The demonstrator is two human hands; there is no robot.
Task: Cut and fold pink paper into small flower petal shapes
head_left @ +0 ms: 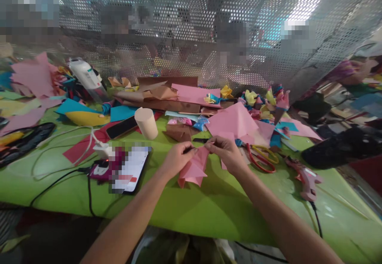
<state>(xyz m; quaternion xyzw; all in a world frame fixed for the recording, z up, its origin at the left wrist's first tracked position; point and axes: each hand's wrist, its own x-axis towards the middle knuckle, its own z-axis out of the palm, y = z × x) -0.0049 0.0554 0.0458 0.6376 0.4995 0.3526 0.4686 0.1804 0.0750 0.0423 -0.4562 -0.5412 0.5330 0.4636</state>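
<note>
Between my hands, above the green tabletop, is a folded pink paper (194,169) with pointed flaps hanging down. My left hand (179,158) pinches its upper left edge, fingers closed. At its upper right corner my right hand (225,152) holds the paper between thumb and fingertips. Just beyond the hands lie a brown paper piece (179,132) and a small dark object (200,140), partly hidden by the fingers. Larger pink sheets (234,123) lie behind my right hand. Scissors with red and yellow handles (262,160) rest to its right.
A pink glue gun (308,182) and a black bottle (343,146) lie at the right. A cream cardboard tube (146,123) stands left of centre. Nearby are a lit phone (131,172), a dark phone (123,127) and a power strip (103,170) with cables. A perforated metal screen (185,53) rises behind.
</note>
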